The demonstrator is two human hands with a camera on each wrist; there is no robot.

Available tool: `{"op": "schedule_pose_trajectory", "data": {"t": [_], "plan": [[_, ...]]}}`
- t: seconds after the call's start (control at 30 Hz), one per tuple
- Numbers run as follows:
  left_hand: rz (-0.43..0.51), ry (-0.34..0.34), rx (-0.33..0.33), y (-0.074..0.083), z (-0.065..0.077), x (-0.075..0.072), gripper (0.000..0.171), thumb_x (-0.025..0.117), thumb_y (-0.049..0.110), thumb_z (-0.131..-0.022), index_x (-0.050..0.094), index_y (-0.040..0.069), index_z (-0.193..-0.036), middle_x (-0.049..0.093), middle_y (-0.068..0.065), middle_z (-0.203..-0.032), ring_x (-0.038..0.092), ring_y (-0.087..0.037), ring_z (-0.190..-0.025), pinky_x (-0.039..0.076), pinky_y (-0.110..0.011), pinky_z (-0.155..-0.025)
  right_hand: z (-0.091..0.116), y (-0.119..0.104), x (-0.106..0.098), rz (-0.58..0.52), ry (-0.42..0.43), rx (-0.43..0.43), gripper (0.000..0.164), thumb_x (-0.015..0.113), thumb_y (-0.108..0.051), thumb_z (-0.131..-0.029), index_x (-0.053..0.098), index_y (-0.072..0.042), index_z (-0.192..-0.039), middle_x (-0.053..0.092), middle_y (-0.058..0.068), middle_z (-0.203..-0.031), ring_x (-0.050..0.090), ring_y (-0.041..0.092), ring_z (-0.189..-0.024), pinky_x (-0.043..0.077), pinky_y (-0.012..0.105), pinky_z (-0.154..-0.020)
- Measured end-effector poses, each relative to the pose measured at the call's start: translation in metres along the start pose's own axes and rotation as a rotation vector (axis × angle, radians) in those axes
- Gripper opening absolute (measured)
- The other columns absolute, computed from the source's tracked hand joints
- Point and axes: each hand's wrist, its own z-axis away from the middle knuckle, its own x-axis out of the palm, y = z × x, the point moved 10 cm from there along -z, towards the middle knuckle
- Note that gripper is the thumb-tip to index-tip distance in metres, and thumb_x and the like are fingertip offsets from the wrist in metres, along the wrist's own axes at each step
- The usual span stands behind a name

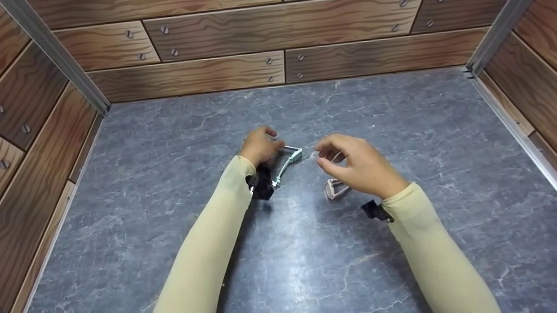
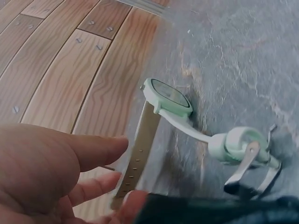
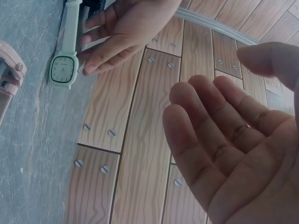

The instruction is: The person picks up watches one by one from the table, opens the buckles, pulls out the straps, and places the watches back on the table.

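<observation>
A mint-green wristwatch (image 1: 296, 155) with a squarish dial lies on the grey marbled surface, its strap unfastened. My left hand (image 1: 261, 145) is right beside it, fingers loosely spread. In the left wrist view, one half of the strap (image 2: 142, 144) stands up with its holed end close by the fingertips, while the buckle half lies on the surface. My right hand (image 1: 360, 163) hovers to the right with bent fingers and nothing in its grasp. Below it sits a pale pink watch (image 1: 329, 190), partly hidden by that hand; its case edge (image 3: 17, 66) shows in the right wrist view.
Wood-patterned panels (image 1: 278, 24) with printed screws enclose the surface (image 1: 167, 146) at the back and both sides. Grey metal strips (image 1: 499, 33) run along the corners. Both wrists carry small black cameras (image 1: 375, 212).
</observation>
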Motion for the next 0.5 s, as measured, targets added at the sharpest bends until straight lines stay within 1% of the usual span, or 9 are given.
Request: {"op": "schedule_pose_trajectory", "data": {"t": [0.03,0.1,0.17,0.27,0.33,0.4,0.5], "plan": [[-0.018,0.008,0.009,0.001,0.001,-0.002,0.043,0.070,0.030,-0.097,0.064,0.004,-0.130,0.063,-0.018,-0.133,0.060,-0.029,-0.119,0.047,-0.039,-0.104,0.000,0.000,0.000,0.000,0.000,0.000,0.018,0.070,-0.018,-0.099,0.070,-0.010,-0.115,0.071,-0.002,-0.102,0.066,0.011,-0.087,0.059,0.033,-0.077],[-0.032,0.017,0.024,0.004,0.006,-0.007,0.045,0.069,0.032,-0.097,0.064,0.004,-0.132,0.060,-0.020,-0.139,0.057,-0.032,-0.126,0.045,-0.040,-0.108,0.000,0.000,0.000,-0.001,0.001,0.001,0.018,0.070,-0.018,-0.100,0.071,-0.010,-0.115,0.071,-0.002,-0.103,0.066,0.011,-0.088,0.059,0.035,-0.077],[-0.023,0.020,0.034,0.009,0.012,-0.013,0.048,0.069,0.034,-0.098,0.061,0.004,-0.135,0.056,-0.021,-0.142,0.056,-0.033,-0.127,0.044,-0.042,-0.109,0.000,-0.001,-0.001,0.001,0.004,-0.003,0.017,0.070,-0.018,-0.100,0.071,-0.010,-0.115,0.071,-0.001,-0.104,0.066,0.012,-0.088,0.059,0.037,-0.078],[0.022,0.039,0.073,0.020,0.027,-0.025,0.052,0.069,0.036,-0.098,0.058,0.004,-0.138,0.055,-0.020,-0.143,0.055,-0.031,-0.127,0.045,-0.042,-0.109,0.001,0.000,-0.002,0.004,0.010,-0.007,0.016,0.071,-0.018,-0.099,0.071,-0.010,-0.114,0.071,-0.001,-0.104,0.066,0.011,-0.089,0.059,0.039,-0.078],[0.071,0.060,0.120,0.029,0.040,-0.034,0.053,0.069,0.037,-0.098,0.056,0.006,-0.140,0.055,-0.017,-0.141,0.057,-0.031,-0.123,0.047,-0.042,-0.105,0.000,0.001,-0.004,0.005,0.013,-0.009,0.016,0.071,-0.016,-0.099,0.071,-0.010,-0.114,0.071,-0.001,-0.104,0.066,0.012,-0.089,0.059,0.041,-0.079],[0.128,0.089,0.184,0.039,0.056,-0.044,0.051,0.070,0.036,-0.099,0.056,0.009,-0.140,0.058,-0.012,-0.138,0.058,-0.028,-0.120,0.049,-0.041,-0.101,0.001,0.003,-0.005,0.008,0.016,-0.005,0.016,0.071,-0.016,-0.099,0.071,-0.009,-0.114,0.071,0.000,-0.104,0.067,0.012,-0.089,0.059,0.040,-0.079],[0.226,0.125,0.301,0.051,0.083,-0.057,0.049,0.071,0.032,-0.099,0.056,0.012,-0.140,0.060,-0.006,-0.131,0.060,-0.023,-0.113,0.052,-0.036,-0.095,0.001,0.006,-0.006,0.014,0.019,0.006,0.017,0.071,-0.015,-0.098,0.071,-0.008,-0.114,0.071,0.001,-0.105,0.067,0.013,-0.089,0.059,0.038,-0.080]]}}
